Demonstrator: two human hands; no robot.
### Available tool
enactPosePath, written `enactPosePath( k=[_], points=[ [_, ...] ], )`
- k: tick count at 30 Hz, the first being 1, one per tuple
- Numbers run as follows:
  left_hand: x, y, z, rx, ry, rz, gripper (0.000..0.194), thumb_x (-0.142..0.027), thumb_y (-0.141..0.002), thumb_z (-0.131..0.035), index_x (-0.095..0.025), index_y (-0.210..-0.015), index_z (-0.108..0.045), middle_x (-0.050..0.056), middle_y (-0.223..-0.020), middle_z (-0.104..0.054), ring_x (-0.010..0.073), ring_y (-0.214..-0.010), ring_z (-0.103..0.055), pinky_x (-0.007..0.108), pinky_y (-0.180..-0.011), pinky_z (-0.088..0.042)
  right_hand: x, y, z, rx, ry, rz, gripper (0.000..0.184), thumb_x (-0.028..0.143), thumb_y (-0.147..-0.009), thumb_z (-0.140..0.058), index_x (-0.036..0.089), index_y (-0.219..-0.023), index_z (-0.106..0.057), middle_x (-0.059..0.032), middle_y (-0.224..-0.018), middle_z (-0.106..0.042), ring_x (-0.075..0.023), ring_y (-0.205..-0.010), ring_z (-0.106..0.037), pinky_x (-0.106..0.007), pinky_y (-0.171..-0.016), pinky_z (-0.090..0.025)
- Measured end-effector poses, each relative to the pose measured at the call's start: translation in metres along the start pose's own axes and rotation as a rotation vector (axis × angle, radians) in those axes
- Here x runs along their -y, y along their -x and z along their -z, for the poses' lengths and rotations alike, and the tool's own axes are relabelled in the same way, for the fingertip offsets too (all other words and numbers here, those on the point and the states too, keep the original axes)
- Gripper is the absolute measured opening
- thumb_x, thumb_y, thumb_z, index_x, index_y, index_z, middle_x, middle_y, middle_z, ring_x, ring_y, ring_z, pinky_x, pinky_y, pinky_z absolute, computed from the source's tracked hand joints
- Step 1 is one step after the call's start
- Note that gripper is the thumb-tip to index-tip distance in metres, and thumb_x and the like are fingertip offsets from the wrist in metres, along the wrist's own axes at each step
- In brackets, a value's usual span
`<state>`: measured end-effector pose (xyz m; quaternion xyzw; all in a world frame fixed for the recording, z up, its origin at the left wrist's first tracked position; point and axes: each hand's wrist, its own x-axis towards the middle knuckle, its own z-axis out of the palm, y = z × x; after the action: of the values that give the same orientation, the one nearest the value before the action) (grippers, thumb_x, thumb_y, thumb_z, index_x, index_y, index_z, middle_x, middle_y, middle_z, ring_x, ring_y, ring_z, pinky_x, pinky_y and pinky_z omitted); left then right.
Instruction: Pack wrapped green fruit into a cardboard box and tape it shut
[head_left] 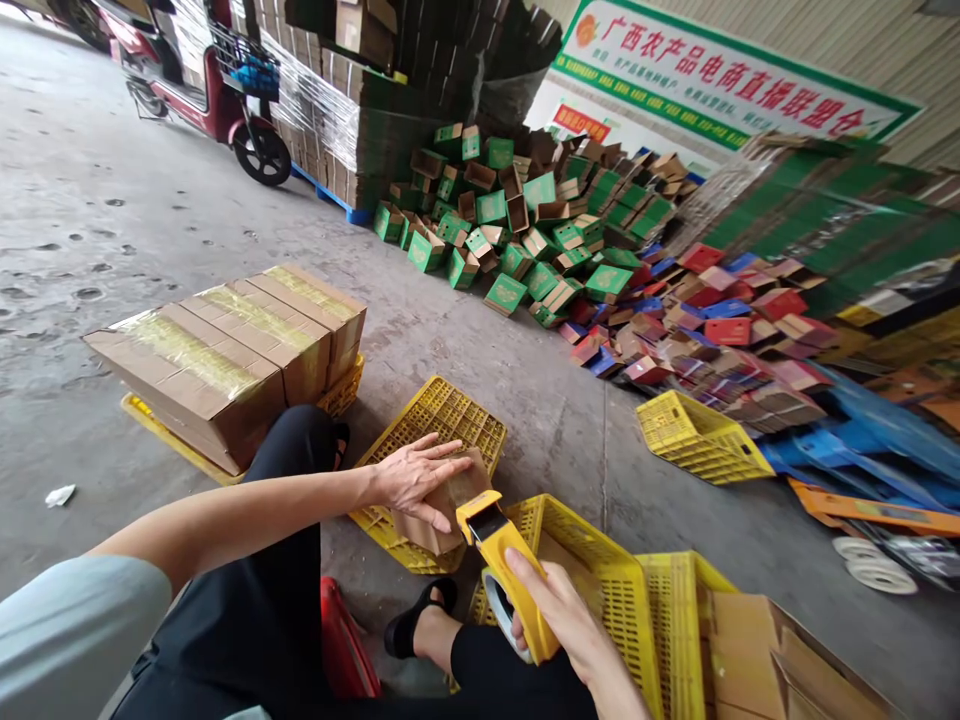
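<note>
My left hand (422, 478) lies flat with spread fingers on top of a brown cardboard box (429, 528). That box rests on an upturned yellow plastic crate (459, 412) in front of me. In my right hand (559, 612) is a yellow tape dispenser (516, 578), gripped by its handle, with a tape roll (498, 606) on its lower side. The dispenser's head is close to the box's right edge; whether it touches the cardboard I cannot tell.
Taped cartons (225, 350) stand on a yellow crate at left. Yellow crates (600, 560) with cardboard are at right, another crate (697, 440) farther off. Green boxes (517, 230) and red and blue boxes (720, 330) lie heaped behind. A red scooter (217, 100) stands at the back left.
</note>
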<state>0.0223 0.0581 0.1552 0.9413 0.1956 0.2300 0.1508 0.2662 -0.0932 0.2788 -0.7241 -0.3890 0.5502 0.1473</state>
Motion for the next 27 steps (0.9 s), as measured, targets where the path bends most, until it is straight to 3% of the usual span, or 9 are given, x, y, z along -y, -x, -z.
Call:
enactPosePath(
  k=[5,8,12,18,27],
  points=[
    [0.003,0.001,0.015,0.077,-0.101,-0.095,0.11,-0.087,-0.084,-0.047,-0.016,-0.164,-0.023,0.017,-0.163,-0.037,0.0353,-0.157,-0.017,0.056,-0.127,-0.005,-0.007,-0.006,-0.008,-0.037,-0.032,0.025,0.057,0.077,-0.082,-0.06,0.021,-0.082,-0.057,-0.0012,-0.052,-0.067,-0.0154,-0.043,-0.063,-0.022,-0.043,-0.047],
    [-0.001,-0.002,0.021,0.107,-0.216,-0.181,0.102,-0.079,-0.089,-0.05,-0.009,-0.16,-0.032,0.02,-0.165,-0.032,0.0345,-0.157,-0.02,0.051,-0.128,-0.007,-0.011,-0.012,-0.01,-0.053,-0.038,0.022,0.055,0.076,-0.083,-0.06,0.021,-0.081,-0.055,0.0003,-0.05,-0.064,-0.0144,-0.042,-0.061,-0.021,-0.043,-0.047],
    [-0.013,-0.013,0.018,0.114,-0.311,-0.209,0.098,-0.07,-0.088,-0.056,0.0,-0.155,-0.041,0.025,-0.159,-0.039,0.0355,-0.155,-0.025,0.045,-0.128,-0.015,-0.017,-0.018,-0.01,-0.118,-0.041,0.01,0.053,0.075,-0.084,-0.06,0.022,-0.079,-0.053,0.0007,-0.048,-0.062,-0.0154,-0.042,-0.061,-0.021,-0.041,-0.046],
    [-0.022,-0.023,0.005,0.137,-0.221,-0.322,0.108,-0.075,-0.089,-0.053,0.006,-0.157,-0.03,0.027,-0.163,-0.03,0.0343,-0.156,-0.022,0.043,-0.128,-0.018,-0.016,-0.013,-0.003,-0.06,-0.048,-0.002,0.053,0.074,-0.084,-0.061,0.022,-0.078,-0.053,0.0,-0.049,-0.064,-0.0154,-0.044,-0.062,-0.022,-0.044,-0.048],
    [0.007,-0.02,0.001,0.167,-0.035,-0.343,0.115,-0.08,-0.086,-0.053,0.001,-0.161,-0.019,0.026,-0.166,-0.023,0.0342,-0.157,-0.019,0.046,-0.129,-0.016,-0.02,-0.02,-0.009,0.025,-0.089,0.044,0.058,0.077,-0.083,-0.059,0.02,-0.089,-0.059,-0.001,-0.054,-0.067,-0.0169,-0.045,-0.064,-0.024,-0.046,-0.049]
  ],
)
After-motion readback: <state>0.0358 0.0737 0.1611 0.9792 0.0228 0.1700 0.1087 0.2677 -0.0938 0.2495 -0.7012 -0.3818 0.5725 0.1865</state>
